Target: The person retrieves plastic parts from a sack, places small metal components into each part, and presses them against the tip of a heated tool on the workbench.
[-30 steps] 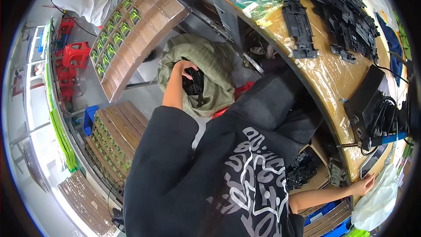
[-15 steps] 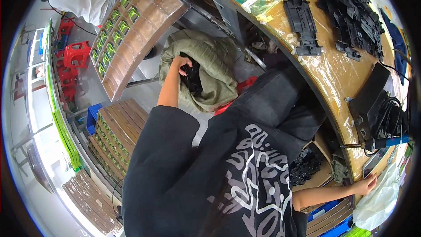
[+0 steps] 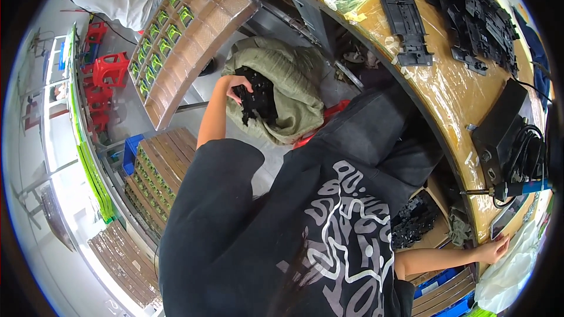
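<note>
The left hand (image 3: 239, 87) is placed at the mouth of a sack (image 3: 296, 91) of coarse, creased green cloth. Hard black plastic parts (image 3: 259, 103) with irregular edges are contained in the sack; the lower ones are hidden by its folds. The left fingers are bent against these parts; whether one is clamped cannot be told. The right hand (image 3: 493, 250) is positioned at the edge of a glossy tan table (image 3: 437, 100), beside a thin, crumpled white bag (image 3: 508, 276). Its fingers are curled; whether anything is held cannot be told. A long, slotted black plate (image 3: 405, 20) is laid near a pile (image 3: 470, 17) of similar plates, cut off above.
</note>
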### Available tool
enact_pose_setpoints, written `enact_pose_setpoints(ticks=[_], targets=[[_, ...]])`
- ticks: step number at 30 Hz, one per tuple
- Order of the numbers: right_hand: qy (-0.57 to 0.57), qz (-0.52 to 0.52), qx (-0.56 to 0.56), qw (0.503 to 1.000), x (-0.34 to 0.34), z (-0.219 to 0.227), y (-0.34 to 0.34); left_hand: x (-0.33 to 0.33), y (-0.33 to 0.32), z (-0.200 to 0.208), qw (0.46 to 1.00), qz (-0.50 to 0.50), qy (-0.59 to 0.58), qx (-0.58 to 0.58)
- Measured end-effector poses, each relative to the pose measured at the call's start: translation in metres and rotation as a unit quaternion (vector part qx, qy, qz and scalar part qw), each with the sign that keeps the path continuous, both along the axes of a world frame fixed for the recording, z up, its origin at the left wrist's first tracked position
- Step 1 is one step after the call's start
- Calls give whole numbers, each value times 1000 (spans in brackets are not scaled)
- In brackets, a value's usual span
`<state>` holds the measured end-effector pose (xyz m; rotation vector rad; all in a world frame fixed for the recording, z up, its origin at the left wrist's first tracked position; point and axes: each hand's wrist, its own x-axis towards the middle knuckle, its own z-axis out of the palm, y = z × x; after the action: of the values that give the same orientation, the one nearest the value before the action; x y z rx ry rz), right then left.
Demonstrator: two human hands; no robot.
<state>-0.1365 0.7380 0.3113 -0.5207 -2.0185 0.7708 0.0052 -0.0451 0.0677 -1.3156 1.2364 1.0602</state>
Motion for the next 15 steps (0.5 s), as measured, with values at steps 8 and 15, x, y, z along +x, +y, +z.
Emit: enact_pose_setpoints(ticks=[8, 15], targets=[[14, -4, -4, 1000, -2, -3, 3, 50, 8, 59, 994, 61, 90, 19], [63, 37, -71, 995, -3, 1, -7, 53, 51, 211, 954, 44, 273, -120]])
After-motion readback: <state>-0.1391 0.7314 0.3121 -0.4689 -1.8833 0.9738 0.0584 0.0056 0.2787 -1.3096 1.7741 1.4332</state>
